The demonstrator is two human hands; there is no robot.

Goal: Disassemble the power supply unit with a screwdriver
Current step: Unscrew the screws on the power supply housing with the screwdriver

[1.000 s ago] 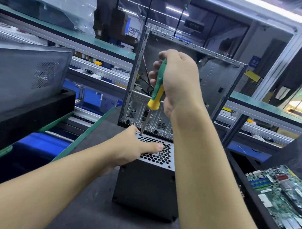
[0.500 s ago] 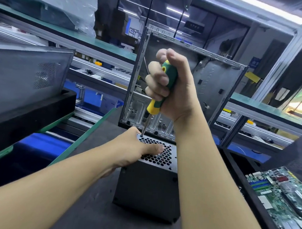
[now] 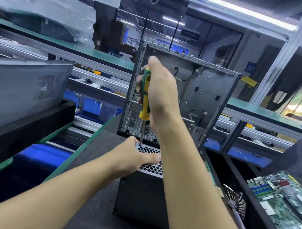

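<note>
Power supply unit (image 3: pixel 138 198) stands on end on the dark grey workbench mat (image 3: pixel 100 145), near the middle of the view, with its honeycomb grille (image 3: pixel 151 166) facing up and a plain dark side turned toward the camera. The left hand (image 3: pixel 131 157) grips its top left corner: the thumb lies flat across the grille, and the other fingers drop over the far edge, where they are hidden. The right hand (image 3: pixel 161 92) is above it, fingers wrapped round the green and yellow handle of a screwdriver (image 3: pixel 145 96) that it holds nearly upright. The thin metal shaft runs down to the back left corner of the grille, and the tip meets the metal just beside the left hand's knuckles. Directly behind the unit stands an open, stripped computer case (image 3: pixel 211 93), with loose wires hanging inside. To the left, a grey perforated side panel (image 3: pixel 24 89) leans in a black tray (image 3: pixel 31 121). To the right, a green motherboard (image 3: pixel 283 198) lies in a black bin, with a finned fan (image 3: pixel 235 201) just beside it.
</note>
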